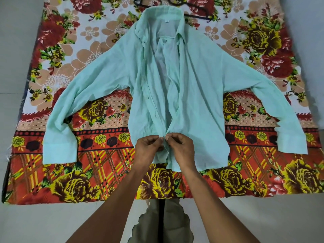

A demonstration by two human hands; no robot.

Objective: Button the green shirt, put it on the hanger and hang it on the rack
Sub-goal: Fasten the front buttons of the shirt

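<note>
Two hands meet at the lower front of the shirt [198,95], just above its hem. The left hand [148,149] has its fingers curled in, thumb and forefinger pinching the edge of the left front panel. The right hand [181,148] mirrors it, fingers bent tight and pinching the edge of the right panel. Their fingertips nearly touch where the two edges come together; whether a button sits between them is too small to tell.

Above the hands the shirt's front lies open, the panels spread apart up to the collar, with the inside of the back showing between them. It lies flat, collar away from the person, both sleeves stretched out to the sides and angled down, on a floral sheet [91,172] spread over the floor.

A dark hanger [199,15] lies on the sheet beyond the collar, partly hidden under it.
</note>
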